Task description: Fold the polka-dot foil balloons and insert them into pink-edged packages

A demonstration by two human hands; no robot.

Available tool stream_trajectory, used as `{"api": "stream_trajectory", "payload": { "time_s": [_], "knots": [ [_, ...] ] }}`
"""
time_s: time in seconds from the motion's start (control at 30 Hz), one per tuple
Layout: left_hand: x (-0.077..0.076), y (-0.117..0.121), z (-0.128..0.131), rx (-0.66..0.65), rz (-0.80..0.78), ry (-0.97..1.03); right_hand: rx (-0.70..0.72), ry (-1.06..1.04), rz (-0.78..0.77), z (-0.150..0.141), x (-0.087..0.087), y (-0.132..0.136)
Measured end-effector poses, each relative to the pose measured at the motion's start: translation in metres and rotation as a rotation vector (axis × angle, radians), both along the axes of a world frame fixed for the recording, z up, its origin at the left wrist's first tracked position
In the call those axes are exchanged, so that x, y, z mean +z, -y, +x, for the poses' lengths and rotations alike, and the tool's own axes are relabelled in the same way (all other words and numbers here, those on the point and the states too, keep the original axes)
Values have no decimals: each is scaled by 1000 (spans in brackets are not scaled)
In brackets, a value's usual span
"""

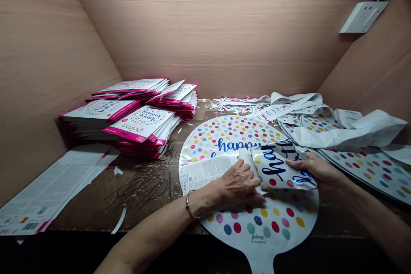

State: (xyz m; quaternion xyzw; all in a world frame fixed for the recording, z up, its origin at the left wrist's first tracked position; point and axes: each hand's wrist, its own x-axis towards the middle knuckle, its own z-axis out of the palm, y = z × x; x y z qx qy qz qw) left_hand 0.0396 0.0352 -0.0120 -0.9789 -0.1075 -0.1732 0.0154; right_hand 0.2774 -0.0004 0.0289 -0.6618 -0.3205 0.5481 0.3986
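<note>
My right hand (321, 171) grips the right end of a folded foil balloon (272, 167), silvery white with coloured dots and blue lettering, thumb on top. Closed over a white printed card sleeve (208, 171) is my left hand (239, 182), a metal bangle at its wrist. The balloon's left end meets the sleeve beside my left fingers; how far it reaches inside is hidden. Both lie over a flat, round foil balloon (257, 222) with dots, "happy" lettering and a neck pointing toward me.
Stacked pink-edged packets (147, 120) stand at left, behind flat printed cards (58, 188). Dark thin strands (141, 184) lie on the brown table. Flat balloons (369, 167) are piled at right under paper label strips (346, 128). Paper scraps (221, 105) lie behind. Wooden panels enclose the space; a socket (364, 17) hangs upper right.
</note>
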Motion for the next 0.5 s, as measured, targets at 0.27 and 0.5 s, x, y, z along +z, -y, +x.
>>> {"api": "stream_trajectory", "payload": {
  "time_s": [0.27,0.5],
  "knots": [
    [-6,5,0,-17,124,21,219,329,-142,-18,13,-37],
    [-6,4,-1,-65,48,33,272,471,-71,-31,-16,-34]
  ]
}}
